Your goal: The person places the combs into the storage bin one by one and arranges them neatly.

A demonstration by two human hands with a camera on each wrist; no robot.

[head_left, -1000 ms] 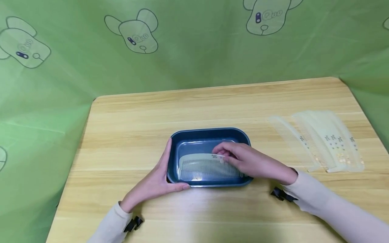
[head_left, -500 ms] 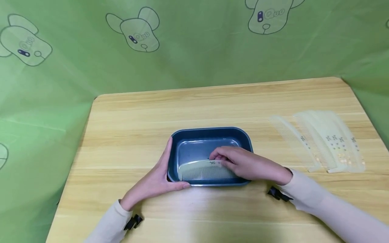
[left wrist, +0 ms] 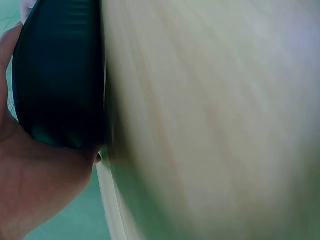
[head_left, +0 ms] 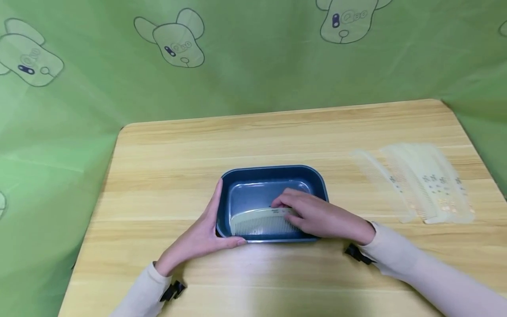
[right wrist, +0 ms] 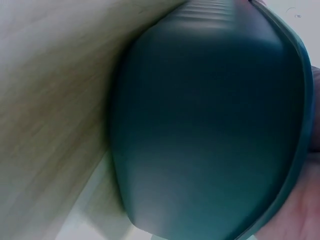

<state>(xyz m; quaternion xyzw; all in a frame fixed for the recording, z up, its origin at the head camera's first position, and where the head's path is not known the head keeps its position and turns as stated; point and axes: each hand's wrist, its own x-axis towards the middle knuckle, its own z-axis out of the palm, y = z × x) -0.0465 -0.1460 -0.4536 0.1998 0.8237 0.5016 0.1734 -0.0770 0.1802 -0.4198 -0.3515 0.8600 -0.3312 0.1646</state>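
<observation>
Placement step, apparently: left hand (head_left: 203, 235), spread wide, braces the near-left corner of the blue basin (head_left: 273, 174); right hand (head_left: 314, 215) pinches one translucent comb (head_left: 253, 224) inside, along the near side. Next move likely calls for easing the pinch. Room lies open in the basin's far half; right, fanned combs (head_left: 420, 176) stop short of the tabletop (head_left: 178, 176) edge.

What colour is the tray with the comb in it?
The tray is dark blue, seen best in the head view.

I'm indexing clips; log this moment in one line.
left hand: touches tray; right hand: holds comb in tray; other combs: on table
</observation>
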